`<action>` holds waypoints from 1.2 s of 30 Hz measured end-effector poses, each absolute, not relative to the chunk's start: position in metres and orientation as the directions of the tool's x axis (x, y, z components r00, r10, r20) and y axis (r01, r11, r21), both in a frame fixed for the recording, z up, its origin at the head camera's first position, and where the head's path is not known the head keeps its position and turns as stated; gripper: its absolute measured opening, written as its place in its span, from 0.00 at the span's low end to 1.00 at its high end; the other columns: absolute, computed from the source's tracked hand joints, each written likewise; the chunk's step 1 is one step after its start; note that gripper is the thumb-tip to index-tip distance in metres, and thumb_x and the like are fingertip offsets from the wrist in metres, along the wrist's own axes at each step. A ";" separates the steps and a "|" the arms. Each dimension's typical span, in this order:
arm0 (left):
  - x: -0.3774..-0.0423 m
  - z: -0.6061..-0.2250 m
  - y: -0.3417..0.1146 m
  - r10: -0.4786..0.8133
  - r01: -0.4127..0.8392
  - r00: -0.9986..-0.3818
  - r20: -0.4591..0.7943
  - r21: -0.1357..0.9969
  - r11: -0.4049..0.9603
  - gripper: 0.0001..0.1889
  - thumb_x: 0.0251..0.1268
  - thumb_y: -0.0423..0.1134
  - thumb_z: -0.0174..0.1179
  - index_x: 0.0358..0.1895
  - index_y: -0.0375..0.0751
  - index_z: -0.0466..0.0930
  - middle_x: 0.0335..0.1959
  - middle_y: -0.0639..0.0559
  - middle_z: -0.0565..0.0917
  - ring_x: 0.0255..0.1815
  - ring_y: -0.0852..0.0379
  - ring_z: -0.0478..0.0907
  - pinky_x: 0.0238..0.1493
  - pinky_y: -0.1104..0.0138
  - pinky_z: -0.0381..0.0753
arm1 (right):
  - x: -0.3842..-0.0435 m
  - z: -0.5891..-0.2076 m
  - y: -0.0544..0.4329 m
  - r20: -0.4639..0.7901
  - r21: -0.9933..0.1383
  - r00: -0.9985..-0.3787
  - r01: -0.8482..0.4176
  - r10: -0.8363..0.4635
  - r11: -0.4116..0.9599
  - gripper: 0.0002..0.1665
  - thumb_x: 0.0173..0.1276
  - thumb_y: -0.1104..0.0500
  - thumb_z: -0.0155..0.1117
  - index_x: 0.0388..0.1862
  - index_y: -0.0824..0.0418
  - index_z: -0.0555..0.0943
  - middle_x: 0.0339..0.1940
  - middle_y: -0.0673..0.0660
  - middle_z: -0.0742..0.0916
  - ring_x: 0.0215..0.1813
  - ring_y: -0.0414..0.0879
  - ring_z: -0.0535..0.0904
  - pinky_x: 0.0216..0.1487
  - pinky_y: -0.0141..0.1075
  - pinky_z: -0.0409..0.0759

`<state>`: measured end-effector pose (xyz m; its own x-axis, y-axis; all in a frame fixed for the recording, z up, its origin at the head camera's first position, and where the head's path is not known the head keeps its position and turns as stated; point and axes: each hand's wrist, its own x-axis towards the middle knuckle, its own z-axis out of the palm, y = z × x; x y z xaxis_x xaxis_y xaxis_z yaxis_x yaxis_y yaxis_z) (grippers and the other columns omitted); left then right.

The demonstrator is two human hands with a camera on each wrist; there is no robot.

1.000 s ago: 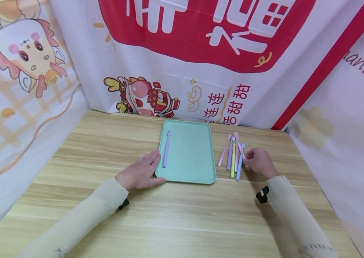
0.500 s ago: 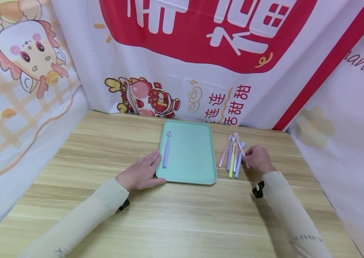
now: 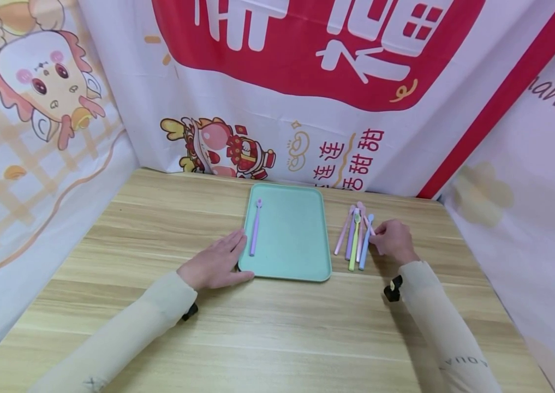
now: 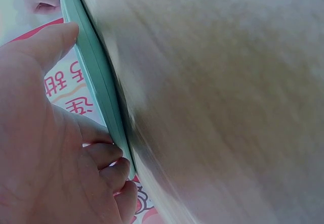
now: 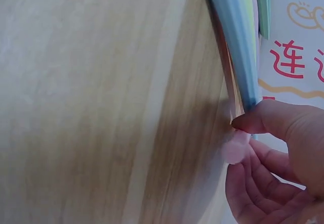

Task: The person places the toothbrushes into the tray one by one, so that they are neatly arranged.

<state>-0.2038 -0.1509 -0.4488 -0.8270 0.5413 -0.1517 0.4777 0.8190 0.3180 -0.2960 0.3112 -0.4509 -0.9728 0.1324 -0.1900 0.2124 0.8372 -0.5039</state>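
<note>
My left hand [image 3: 215, 262] rests with straight fingers against the left edge and near-left corner of a mint-green tray [image 3: 289, 234]. Thumb and fingertips touch the tray's rim [image 4: 98, 77] in the left wrist view. One purple toothbrush [image 3: 255, 229] lies lengthwise along the tray's left side. To the right of the tray, my right hand [image 3: 395, 243] pinches a pink toothbrush [image 5: 236, 152] by its handle end, between thumb and fingers. Beside it a loose bunch includes a blue toothbrush [image 3: 365, 248], a yellow-green toothbrush [image 3: 353, 248] and a pink toothbrush [image 3: 343, 233]; some overlap and are partly hidden.
The wooden table [image 3: 267, 338] reaches back to a printed white and red cloth [image 3: 267, 82]. More cloth hangs along the left [image 3: 41, 180] and right sides. Dark wrist cameras sit below both sleeves.
My right hand has shifted slightly left and back, with the pink toothbrush in its pinch. The yellow-green and blue toothbrushes moved a little within the bunch. My left hand stays put.
</note>
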 end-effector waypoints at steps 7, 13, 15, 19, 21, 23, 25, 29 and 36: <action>-0.204 -0.449 -0.151 0.545 0.483 -0.825 -0.149 0.316 0.817 0.52 0.77 0.66 0.54 0.84 0.27 0.47 0.88 0.33 0.47 0.89 0.36 0.46 0.87 0.44 0.53 | -0.290 -0.448 0.314 -0.076 -0.487 -0.989 0.150 0.129 0.860 0.12 0.71 0.59 0.71 0.48 0.65 0.86 0.44 0.64 0.88 0.43 0.53 0.80 0.37 0.35 0.81; -0.204 -0.449 -0.152 0.544 0.481 -0.826 -0.145 0.321 0.816 0.52 0.77 0.66 0.55 0.84 0.27 0.47 0.88 0.32 0.47 0.89 0.36 0.46 0.87 0.43 0.53 | -0.286 -0.446 0.317 -0.015 -0.498 -0.993 0.111 0.120 0.860 0.12 0.69 0.63 0.67 0.50 0.65 0.86 0.44 0.64 0.88 0.44 0.54 0.82 0.37 0.35 0.82; -0.205 -0.450 -0.152 0.543 0.480 -0.827 -0.144 0.319 0.817 0.52 0.77 0.66 0.55 0.84 0.27 0.47 0.88 0.32 0.47 0.89 0.36 0.46 0.87 0.43 0.54 | -0.285 -0.446 0.317 0.013 -0.497 -0.993 0.096 0.118 0.863 0.12 0.69 0.62 0.67 0.49 0.65 0.87 0.44 0.64 0.89 0.43 0.54 0.82 0.36 0.35 0.82; -0.205 -0.451 -0.152 0.542 0.481 -0.827 -0.147 0.313 0.819 0.52 0.77 0.66 0.55 0.84 0.28 0.47 0.88 0.33 0.47 0.89 0.37 0.46 0.87 0.44 0.53 | -0.283 -0.445 0.318 0.071 -0.489 -0.992 0.056 0.104 0.870 0.12 0.68 0.62 0.67 0.48 0.65 0.87 0.42 0.64 0.90 0.42 0.54 0.83 0.37 0.35 0.82; -0.205 -0.451 -0.153 0.542 0.481 -0.827 -0.149 0.312 0.819 0.52 0.77 0.66 0.55 0.84 0.28 0.47 0.88 0.33 0.47 0.89 0.37 0.46 0.88 0.44 0.53 | -0.282 -0.445 0.318 0.088 -0.489 -0.991 0.042 0.097 0.871 0.12 0.69 0.62 0.67 0.48 0.65 0.88 0.42 0.64 0.90 0.42 0.54 0.83 0.37 0.35 0.82; -0.205 -0.452 -0.153 0.541 0.480 -0.827 -0.150 0.312 0.820 0.52 0.77 0.66 0.54 0.84 0.28 0.47 0.88 0.33 0.47 0.89 0.37 0.46 0.88 0.44 0.53 | -0.282 -0.445 0.318 0.091 -0.491 -0.991 0.039 0.096 0.870 0.12 0.69 0.62 0.67 0.49 0.65 0.87 0.42 0.64 0.90 0.42 0.54 0.83 0.37 0.36 0.82; -0.205 -0.452 -0.153 0.542 0.480 -0.827 -0.150 0.312 0.820 0.52 0.77 0.66 0.54 0.84 0.28 0.47 0.88 0.33 0.47 0.89 0.37 0.46 0.88 0.44 0.53 | -0.281 -0.444 0.318 0.089 -0.497 -0.991 0.038 0.095 0.867 0.12 0.69 0.62 0.67 0.49 0.65 0.87 0.42 0.64 0.90 0.42 0.54 0.83 0.37 0.36 0.83; -0.205 -0.452 -0.153 0.545 0.484 -0.825 -0.148 0.310 0.818 0.52 0.77 0.66 0.54 0.84 0.28 0.47 0.88 0.33 0.47 0.89 0.37 0.46 0.87 0.44 0.53 | -0.280 -0.442 0.318 0.081 -0.506 -0.992 0.041 0.095 0.861 0.12 0.69 0.62 0.66 0.48 0.65 0.87 0.41 0.64 0.89 0.43 0.55 0.82 0.40 0.38 0.83; -0.205 -0.451 -0.153 0.549 0.486 -0.823 -0.145 0.320 0.813 0.52 0.78 0.66 0.54 0.84 0.27 0.47 0.88 0.32 0.47 0.89 0.36 0.46 0.87 0.43 0.53 | -0.282 -0.438 0.320 0.117 -0.495 -0.989 0.016 0.085 0.869 0.10 0.67 0.64 0.67 0.46 0.65 0.87 0.40 0.64 0.89 0.44 0.55 0.82 0.41 0.41 0.83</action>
